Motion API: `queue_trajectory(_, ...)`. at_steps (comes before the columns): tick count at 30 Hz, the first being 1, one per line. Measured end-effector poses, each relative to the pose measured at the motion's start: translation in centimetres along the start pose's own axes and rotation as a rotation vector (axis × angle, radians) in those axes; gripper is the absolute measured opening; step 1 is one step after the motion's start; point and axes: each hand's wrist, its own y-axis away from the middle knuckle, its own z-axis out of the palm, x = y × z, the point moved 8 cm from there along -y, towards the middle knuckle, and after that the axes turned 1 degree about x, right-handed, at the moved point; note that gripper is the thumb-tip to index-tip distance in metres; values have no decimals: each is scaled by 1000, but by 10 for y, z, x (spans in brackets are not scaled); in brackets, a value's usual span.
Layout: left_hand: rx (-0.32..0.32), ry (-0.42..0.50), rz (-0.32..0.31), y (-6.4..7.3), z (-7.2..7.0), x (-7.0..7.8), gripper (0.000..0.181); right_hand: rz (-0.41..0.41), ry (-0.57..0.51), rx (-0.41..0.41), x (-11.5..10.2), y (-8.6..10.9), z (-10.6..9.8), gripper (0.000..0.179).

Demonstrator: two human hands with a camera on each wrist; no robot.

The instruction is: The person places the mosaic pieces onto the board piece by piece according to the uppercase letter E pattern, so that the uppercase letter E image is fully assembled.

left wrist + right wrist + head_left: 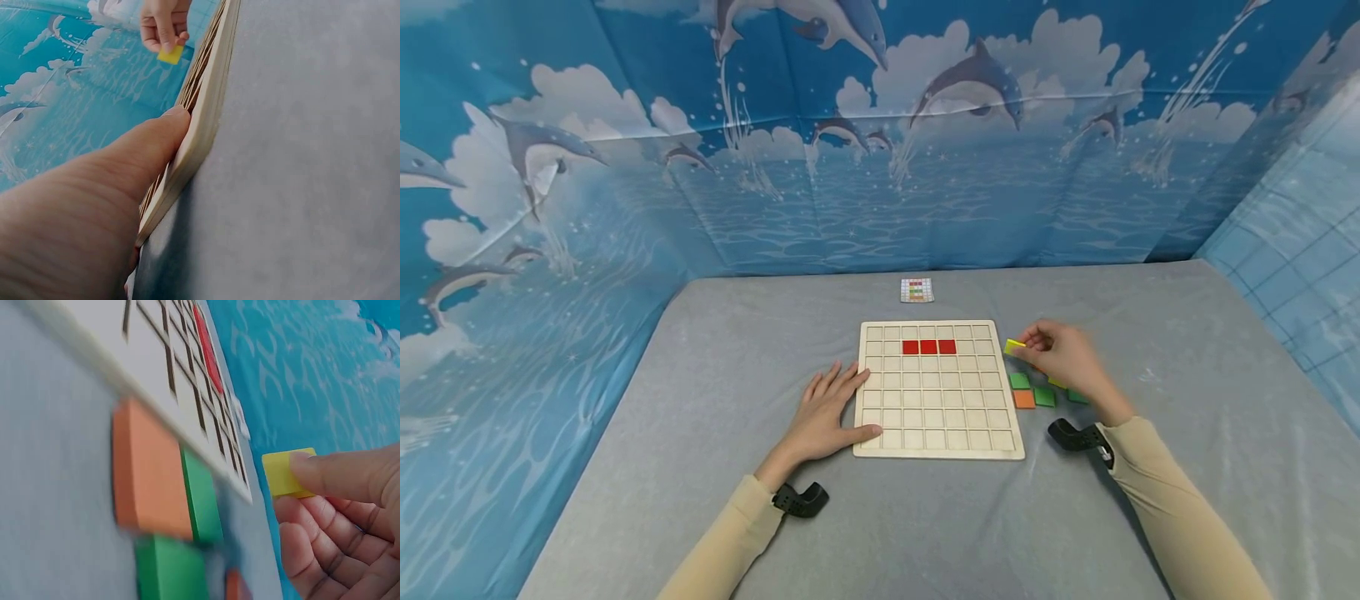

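Note:
A pale wooden grid board [938, 400] lies on the grey table, with three red square tiles [928, 347] in a row of cells near its far side. My left hand [827, 417] rests on the board's left edge, fingers spread and thumb at the near left corner. Just off the board's right edge, my right hand [1067, 358] pinches a yellow square tile [284, 474] between thumb and fingers, raised above the table. Below that hand lie loose tiles: an orange tile [1024, 400], green tiles [1043, 397] and another yellow one, partly hidden by the hand.
A small card [917, 290] printed with a coloured grid lies beyond the board's far edge. A dolphin-patterned curtain [880, 167] hangs behind the grey table [760, 333]. Black wrist cameras [801, 500] are strapped to both forearms.

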Motion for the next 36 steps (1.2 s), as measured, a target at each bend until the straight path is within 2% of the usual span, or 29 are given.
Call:
queue_trajectory(3, 0, 2, 0, 0, 0, 0, 87, -18, -38, -6, -11, 0, 10, 12)
queue_trajectory(12, 4, 5, 1, 0, -2, 1, 88, -74, -150, -120, -36, -6, 48, 10)
queue_trajectory(23, -6, -2, -6, -1, -2, 2, 88, -147, -190, -188, -73, -22, 81, 5)
queue_trajectory(28, -7, 2, -13, 0, -3, 3, 88, -189, -187, -189, -85, -27, 92, 5)
queue_trajectory(31, -4, -7, -17, 0, -3, 2, 88, -208, -172, -180, -90, -29, 97, 6)
queue_trajectory(36, -10, -15, -17, 0, -3, 2, 88, -193, -146, -181, -91, -30, 105, 5)
